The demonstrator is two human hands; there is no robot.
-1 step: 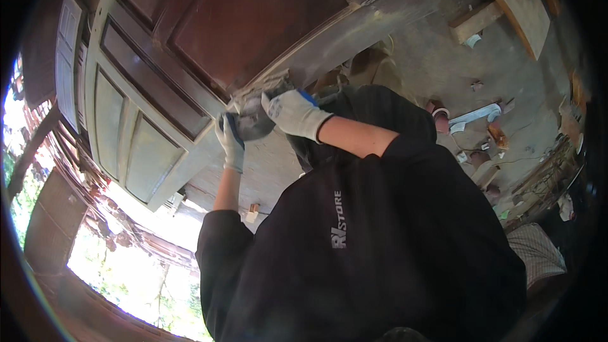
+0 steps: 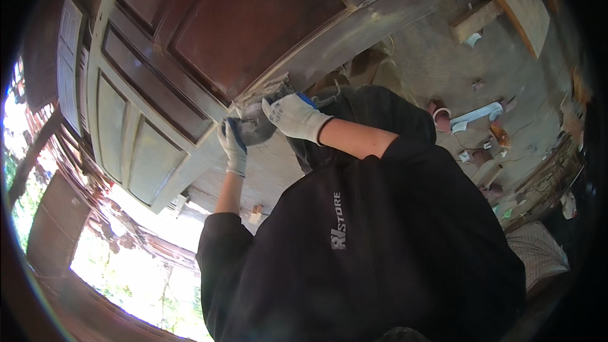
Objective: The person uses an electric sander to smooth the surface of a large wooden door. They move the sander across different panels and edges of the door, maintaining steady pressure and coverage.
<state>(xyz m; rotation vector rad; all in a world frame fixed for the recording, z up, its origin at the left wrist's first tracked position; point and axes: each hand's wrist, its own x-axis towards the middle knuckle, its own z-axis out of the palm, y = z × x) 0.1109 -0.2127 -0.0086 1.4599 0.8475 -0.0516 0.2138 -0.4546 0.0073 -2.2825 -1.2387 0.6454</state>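
Head view shows the gloved left hand (image 2: 233, 145) and right hand (image 2: 294, 116) closed around a grey power tool (image 2: 258, 128) against the wooden door (image 2: 190, 57); tilting it could gouge the panel.

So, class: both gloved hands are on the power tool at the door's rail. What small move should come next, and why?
Probably slide the power tool a little further along the panelled door. The left hand and right hand both grip it against the pale, stripped frame, while dark finish remains on the panels beside it.
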